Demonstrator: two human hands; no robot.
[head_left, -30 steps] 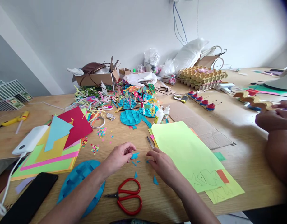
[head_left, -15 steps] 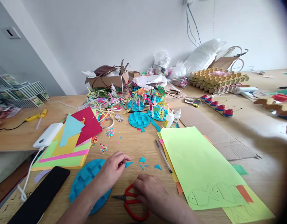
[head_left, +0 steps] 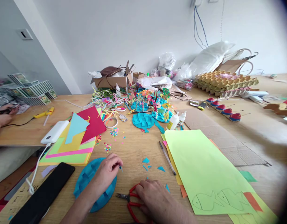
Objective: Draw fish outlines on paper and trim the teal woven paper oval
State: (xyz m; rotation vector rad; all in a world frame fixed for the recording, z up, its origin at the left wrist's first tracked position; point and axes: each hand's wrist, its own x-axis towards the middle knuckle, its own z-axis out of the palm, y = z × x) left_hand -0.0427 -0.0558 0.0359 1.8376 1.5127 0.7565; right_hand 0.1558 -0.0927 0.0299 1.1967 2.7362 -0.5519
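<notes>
A small blue paper piece is pinched between the fingertips of my left hand, over the right edge of a round blue paper disc. My right hand lies over the handles of red scissors, fingers curled on them. Their dark blades point left toward the disc. Blue paper scraps lie on the wood beyond my right hand. To the right a light green sheet bears two drawn fish, with a pen along its left side.
Coloured sheets, a white power bank and a black phone lie left. Decorated blue discs and glue bottles stand farther back. Egg trays are back right. Another person's hand shows at far left.
The blue piece in my left hand now points down instead of right. Another small blue scrap shows beside my right hand. The whole view has shifted slightly.
</notes>
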